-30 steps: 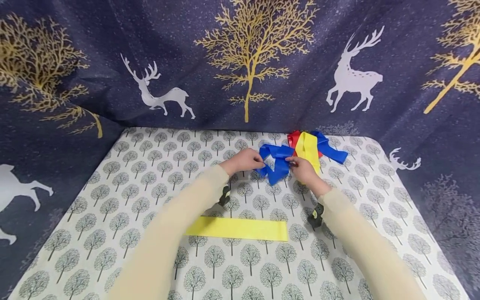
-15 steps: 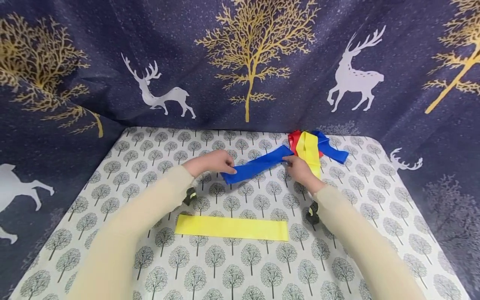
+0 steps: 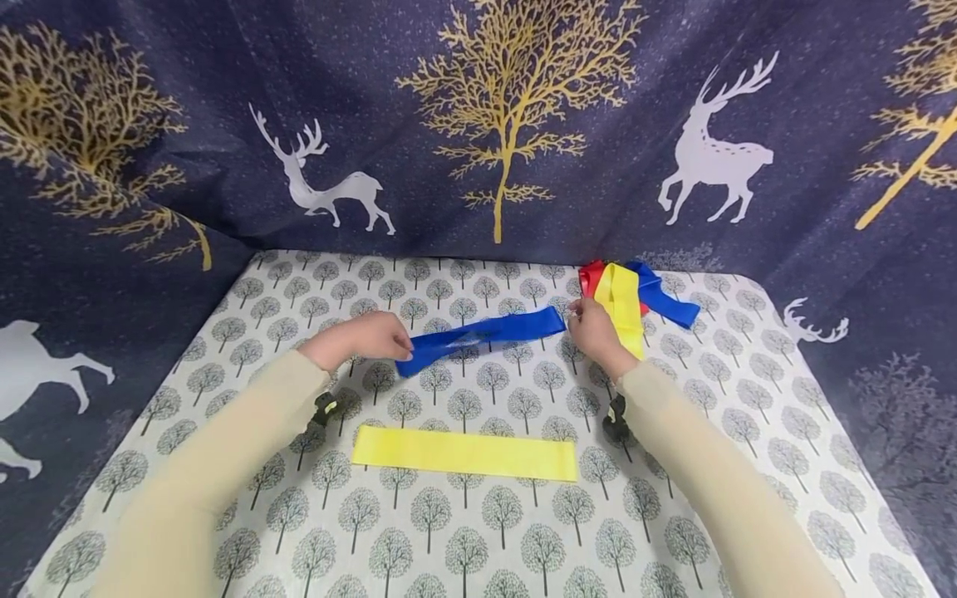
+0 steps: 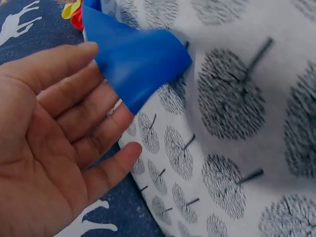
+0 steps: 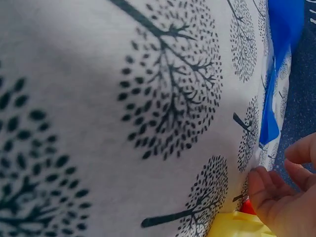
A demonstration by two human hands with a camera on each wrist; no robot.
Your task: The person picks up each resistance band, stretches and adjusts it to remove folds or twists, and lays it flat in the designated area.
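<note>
A blue resistance band (image 3: pixel 516 328) stretches lengthwise across the far middle of the tabletop, its two layers parting slightly. My left hand (image 3: pixel 374 336) pinches its left end; in the left wrist view the thumb lies at the edge of the blue band (image 4: pixel 143 59), with the other fingers spread beneath. Just off the band's right end is my right hand (image 3: pixel 594 328), holding nothing. The right wrist view shows that hand's thumb (image 5: pixel 303 148) apart from its fingers, with the blue band (image 5: pixel 269 123) beyond them.
A yellow band (image 3: pixel 463 453) lies flat nearer the front. Behind my right hand is a heap with a red band (image 3: pixel 591 274), a folded yellow band (image 3: pixel 619 299) and another blue band (image 3: pixel 669 303). A dark curtain (image 3: pixel 583 199) hangs along the table's back edge.
My left hand has moved left, drawing the bunched blue band out into a long strip. My right hand has let go of its right end. The yellow band stays put.
</note>
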